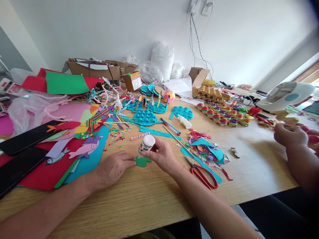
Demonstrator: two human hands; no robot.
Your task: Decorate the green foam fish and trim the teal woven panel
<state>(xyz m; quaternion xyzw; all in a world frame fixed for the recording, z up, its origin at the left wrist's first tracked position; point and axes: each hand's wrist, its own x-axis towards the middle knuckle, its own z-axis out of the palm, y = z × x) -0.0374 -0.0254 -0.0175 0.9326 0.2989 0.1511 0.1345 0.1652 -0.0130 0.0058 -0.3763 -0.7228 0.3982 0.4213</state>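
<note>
Apparently the green piece (141, 162) is already cut out and at the gluing stage, with nothing stuck on yet; whether glue has landed, I can't tell. It lies toward the surface's (139, 199) near edge, small, flat, partly hidden. The left hand's (113, 169) fingers pinch its end; the right hand's (164, 157) grip a tipped white bottle (147, 144).

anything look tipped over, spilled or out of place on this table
One white plastic squeeze bottle lies on its side by a turquoise, bumpy tray piece, while a similar bottle farther left stands upright. Tiny multicoloured paper scraps are strewn loose on the brown wooden table, looking like untidied offcuts. No liquid spill is visible.
</note>
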